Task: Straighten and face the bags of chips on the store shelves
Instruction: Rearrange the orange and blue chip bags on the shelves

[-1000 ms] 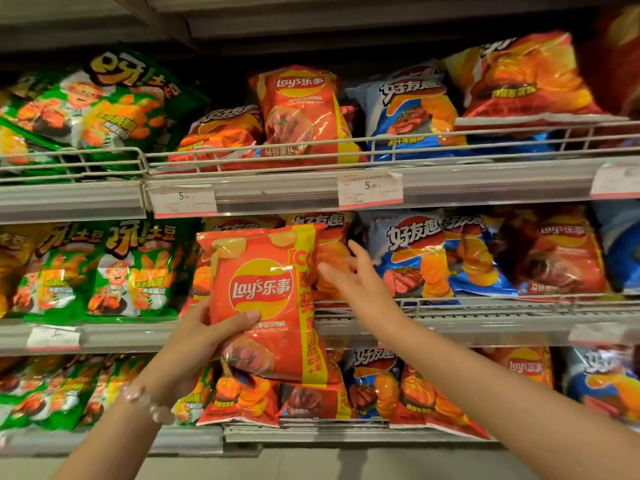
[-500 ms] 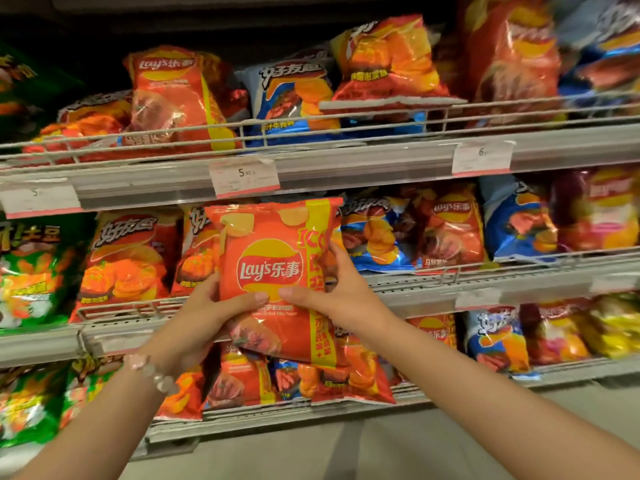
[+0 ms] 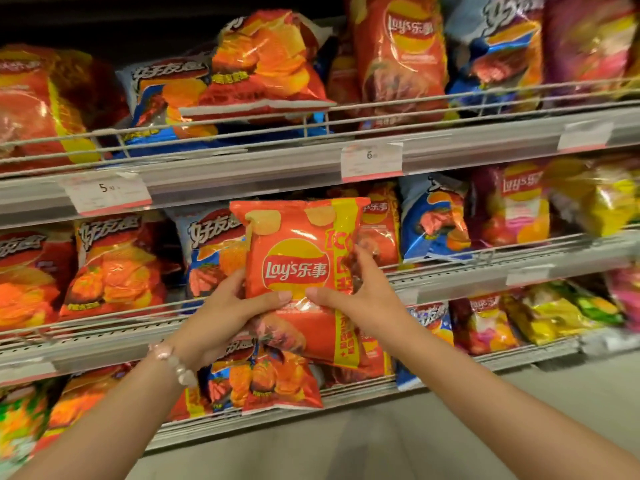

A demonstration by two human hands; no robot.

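Note:
I hold a red Lay's chip bag [image 3: 298,251] upright and facing me, in front of the middle shelf [image 3: 485,278]. My left hand [image 3: 225,313] grips its lower left side, thumb across the front. My right hand [image 3: 363,292] grips its lower right side, thumb on the front, fingers behind. Behind the bag stand a blue-and-white chip bag [image 3: 211,251] on its left and another red Lay's bag [image 3: 381,230] on its right. A beaded bracelet [image 3: 173,362] sits on my left wrist.
The top shelf [image 3: 277,168] carries tilted red and blue bags behind a wire rail, with price tags [image 3: 372,161] on its edge. The bottom shelf [image 3: 346,396] holds orange, yellow and pink bags. Grey floor lies below.
My right hand came off the shelf and took hold of the Lay's bag beside my left hand. The view has swung to the right along the shelves, and the bag now sits further right.

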